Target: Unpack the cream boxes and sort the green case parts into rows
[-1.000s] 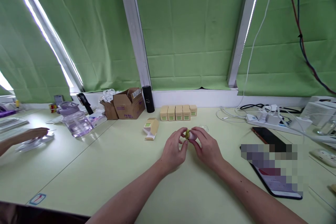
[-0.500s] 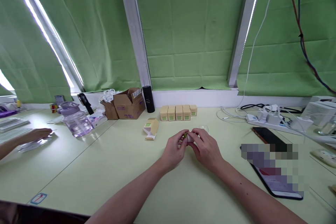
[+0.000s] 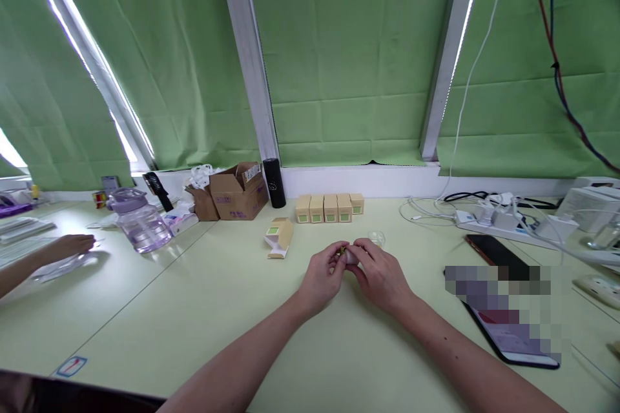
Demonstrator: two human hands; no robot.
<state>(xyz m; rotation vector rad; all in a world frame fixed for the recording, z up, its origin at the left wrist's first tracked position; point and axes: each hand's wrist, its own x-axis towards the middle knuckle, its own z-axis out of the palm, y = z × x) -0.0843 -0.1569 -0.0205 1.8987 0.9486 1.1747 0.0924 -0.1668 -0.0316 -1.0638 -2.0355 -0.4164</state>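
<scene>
While both my hands pinch a small green-and-white piece (image 3: 347, 253) together above the table (image 3: 203, 310), left hand (image 3: 323, 274) and right hand (image 3: 380, 274) closed on it, five boxes (image 3: 330, 207) stand done; one open box (image 3: 279, 236) waits, I judge

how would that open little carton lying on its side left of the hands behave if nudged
The open carton is thin card with its flap hanging out, so it looks light and would probably slide or spin on the smooth table. Lying flat, it seems unlikely to tip. A firm pinch may crush it.
</scene>
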